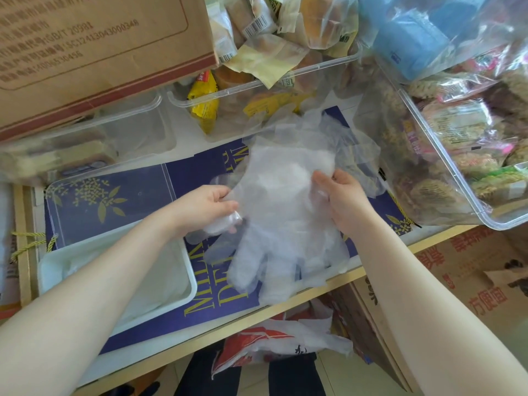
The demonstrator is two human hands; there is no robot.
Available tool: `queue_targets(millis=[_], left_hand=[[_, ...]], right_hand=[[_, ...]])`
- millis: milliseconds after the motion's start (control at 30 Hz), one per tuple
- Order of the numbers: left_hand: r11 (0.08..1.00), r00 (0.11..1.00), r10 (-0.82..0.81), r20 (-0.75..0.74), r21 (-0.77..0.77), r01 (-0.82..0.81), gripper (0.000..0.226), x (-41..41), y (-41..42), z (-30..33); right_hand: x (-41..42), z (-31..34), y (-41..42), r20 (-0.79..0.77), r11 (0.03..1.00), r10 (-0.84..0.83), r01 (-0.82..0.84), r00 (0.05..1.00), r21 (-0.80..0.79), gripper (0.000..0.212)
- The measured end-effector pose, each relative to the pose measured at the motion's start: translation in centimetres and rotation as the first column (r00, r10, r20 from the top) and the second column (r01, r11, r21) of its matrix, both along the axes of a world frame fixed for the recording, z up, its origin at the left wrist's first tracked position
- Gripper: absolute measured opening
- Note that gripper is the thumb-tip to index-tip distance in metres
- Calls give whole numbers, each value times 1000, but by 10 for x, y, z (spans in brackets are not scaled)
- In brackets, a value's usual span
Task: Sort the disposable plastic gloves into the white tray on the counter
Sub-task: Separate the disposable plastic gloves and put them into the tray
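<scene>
Head view: pile of gloves (285, 212) on blue printed mat on counter, just right of white tray (183, 270); glove fingers overhang counter edge. Left hand (208, 204) grip curled, pinching crumpled glove at pile's tray-side edge. Right hand (340, 195) grip curled on pile's far side from tray, fingers pinching film. Risks, judged: thin film clings, so several gloves lift together; overhanging gloves slide off to floor; loose sheets drift toward clear snack bin (257, 90) beyond pile. Tray holds some white film already.

Gloves (285, 212) on counter (257, 318) right of tray (183, 261), snack bins (285, 78) behind, carton (85, 52) behind tray
</scene>
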State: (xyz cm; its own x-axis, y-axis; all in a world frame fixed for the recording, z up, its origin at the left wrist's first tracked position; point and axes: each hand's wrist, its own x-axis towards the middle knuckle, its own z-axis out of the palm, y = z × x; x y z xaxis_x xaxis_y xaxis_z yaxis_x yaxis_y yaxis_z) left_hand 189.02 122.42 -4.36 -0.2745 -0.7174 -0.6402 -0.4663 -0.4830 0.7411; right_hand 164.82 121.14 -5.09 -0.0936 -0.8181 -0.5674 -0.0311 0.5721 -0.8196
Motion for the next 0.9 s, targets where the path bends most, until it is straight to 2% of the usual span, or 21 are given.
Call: queue_targets(millis=[33,100,167,233,300,333,367,400,433,467,500,533,600,667,733,800,867,900], left_hand=[[999,999,41,4,-10,-41,12,0,0,-2],[987,988,155,-5,-42,-156,16,-1,-2,-8],[959,959,280,-33,-21,-281,19,-3,-5,-14],[911,904,410,-122,100,-400,29,-6,-5,-16],[757,722,641,-261,371,-537,43,-10,0,-10],[679,626,724,-289,456,-575,50,-10,2,-9],[629,562,772,-296,487,-606,57,-9,5,-10],[603,539,793,-283,488,-631,60,-10,9,-11],[618,578,780,-240,443,-650,58,-10,13,-13],[674,665,728,-167,355,-648,50,-12,18,-16],[760,769,636,-64,225,-610,39,-13,22,-17],[841,846,532,46,87,-534,29,-15,26,-18],[920,890,390,235,-148,-364,17,-18,28,-22],[918,874,384,297,-229,-325,14,-22,26,-24],[907,865,411,289,-230,-354,15,-25,23,-23],[873,856,484,179,-165,-459,18,-30,22,-20],[779,778,627,-50,69,-623,17,-35,26,-12],[731,726,679,-107,178,-658,17,-36,30,-9]], right_hand=[[-3,-4,-2,-23,999,26,-25,999,45,32],[-10,-5,-1,-168,973,188,-160,968,169,46],[-14,-8,4,-212,941,291,-240,933,238,32],[-15,-12,9,-163,949,278,-244,947,202,20],[-14,-15,13,-139,962,242,-219,960,164,22],[-15,-19,13,-126,973,183,-161,975,168,36],[-15,-20,13,-113,976,122,-98,986,194,53],[-17,-23,13,-106,977,76,-53,992,205,58],[-20,-25,13,-125,982,56,-32,991,186,47],[-21,-24,14,-166,985,77,-49,983,168,33],[-22,-22,15,-231,982,116,-77,966,170,22],[-24,-21,15,-283,982,142,-100,948,158,22],[-26,-18,16,-352,977,207,-175,913,123,22],[-28,-19,14,-396,965,262,-241,880,103,22],[-29,-16,12,-405,948,317,-296,858,114,25],[-32,-14,11,-372,944,330,-303,868,130,18],[-35,-14,11,-210,965,251,-226,945,135,21],[-36,-12,11,-114,975,184,-167,976,144,23]])
